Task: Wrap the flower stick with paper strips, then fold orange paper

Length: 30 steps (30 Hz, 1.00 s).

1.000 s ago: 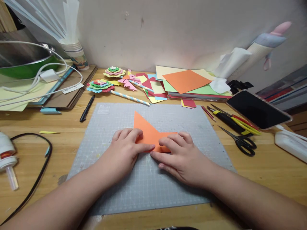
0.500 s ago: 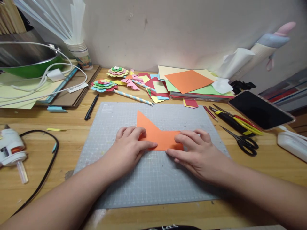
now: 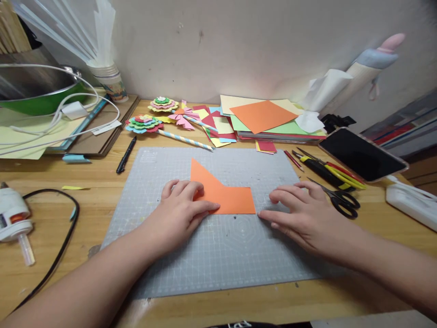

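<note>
An orange sheet of paper (image 3: 232, 199), folded into a shape with one pointed corner at its upper left, lies on the grey cutting mat (image 3: 205, 259). My left hand (image 3: 182, 207) holds its left part down, the thumb flat along the lower edge and the other fingers curled over the left side. My right hand (image 3: 303, 212) is just right of the paper and holds nothing. Its fingers are spread and bent, with the thumb tip close to the paper's lower right corner.
Black scissors (image 3: 343, 200), pliers (image 3: 321, 171) and a phone (image 3: 363, 154) lie to the right. A glue gun (image 3: 15, 216) with its black cord is at the left. Behind the mat are a pen (image 3: 126, 155), paper flowers (image 3: 145, 124) and stacked coloured paper (image 3: 264, 116).
My right hand has slid right, off the orange paper, uncovering its right end. My left hand stays on the paper. The whole view has shifted slightly.
</note>
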### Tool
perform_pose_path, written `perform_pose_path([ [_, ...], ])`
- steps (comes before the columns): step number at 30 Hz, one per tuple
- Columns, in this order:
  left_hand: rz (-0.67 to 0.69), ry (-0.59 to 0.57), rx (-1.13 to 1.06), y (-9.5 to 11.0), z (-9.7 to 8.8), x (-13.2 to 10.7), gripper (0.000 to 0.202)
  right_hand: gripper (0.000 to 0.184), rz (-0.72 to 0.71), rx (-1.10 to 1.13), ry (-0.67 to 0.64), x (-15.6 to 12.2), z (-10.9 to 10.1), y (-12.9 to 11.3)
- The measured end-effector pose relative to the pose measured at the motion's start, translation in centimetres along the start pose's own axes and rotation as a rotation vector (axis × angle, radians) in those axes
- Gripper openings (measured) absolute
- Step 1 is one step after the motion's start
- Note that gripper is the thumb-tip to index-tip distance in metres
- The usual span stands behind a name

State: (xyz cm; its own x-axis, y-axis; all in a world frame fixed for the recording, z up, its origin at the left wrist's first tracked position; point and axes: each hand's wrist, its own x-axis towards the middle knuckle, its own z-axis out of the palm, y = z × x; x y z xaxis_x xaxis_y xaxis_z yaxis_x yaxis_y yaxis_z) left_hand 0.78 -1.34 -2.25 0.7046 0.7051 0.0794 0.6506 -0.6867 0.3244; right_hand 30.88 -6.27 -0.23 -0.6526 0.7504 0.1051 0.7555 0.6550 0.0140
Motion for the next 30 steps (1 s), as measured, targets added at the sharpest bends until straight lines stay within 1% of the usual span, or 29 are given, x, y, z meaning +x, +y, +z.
perform_pose_path([
  [2, 0.010, 0.000, 0.016, 0.0, 0.0, 0.0, 0.030, 0.025, 0.010, 0.044, -0.014, 0.3, -0.2, 0.0],
  [4, 0.022, 0.005, 0.039, 0.0, 0.1, 0.0, 0.030, 0.025, 0.001, 0.111, -0.001, 0.9, -0.2, -0.5],
  [8, 0.034, 0.007, 0.085, 0.3, 0.3, -0.2, 0.030, 0.029, -0.046, 0.235, 0.032, 1.8, 0.8, -2.4],
  [10, 0.046, 0.013, 0.105, 0.5, 0.5, -0.2, 0.030, 0.027, -0.011, 0.270, 0.049, 2.1, 1.5, -3.2],
  [12, 0.093, 0.018, 0.133, 0.8, 0.7, -0.3, 0.034, 0.027, 0.028, 0.303, 0.056, 2.2, 1.9, -3.6],
  [16, 0.212, 0.061, 0.247, 1.3, 0.9, -0.6, 0.041, 0.028, 0.047, 0.368, 0.048, 2.3, 2.1, -3.4],
  [19, 0.247, 0.118, 0.326, 1.7, 0.9, -0.7, 0.035, 0.028, 0.051, 0.389, 0.047, 2.3, 2.0, -3.2],
  [23, 0.272, 0.141, 0.392, 2.1, 0.5, -0.8, 0.033, 0.029, 0.056, 0.393, 0.038, 2.3, 2.1, -3.3],
  [26, 0.289, 0.133, 0.412, 2.1, 0.0, -0.8, 0.032, 0.029, 0.056, 0.395, 0.038, 2.3, 2.2, -3.4],
  [30, 0.289, 0.080, 0.425, 1.6, -0.9, -1.3, 0.033, 0.029, 0.050, 0.386, 0.042, 2.4, 2.1, -3.3],
])
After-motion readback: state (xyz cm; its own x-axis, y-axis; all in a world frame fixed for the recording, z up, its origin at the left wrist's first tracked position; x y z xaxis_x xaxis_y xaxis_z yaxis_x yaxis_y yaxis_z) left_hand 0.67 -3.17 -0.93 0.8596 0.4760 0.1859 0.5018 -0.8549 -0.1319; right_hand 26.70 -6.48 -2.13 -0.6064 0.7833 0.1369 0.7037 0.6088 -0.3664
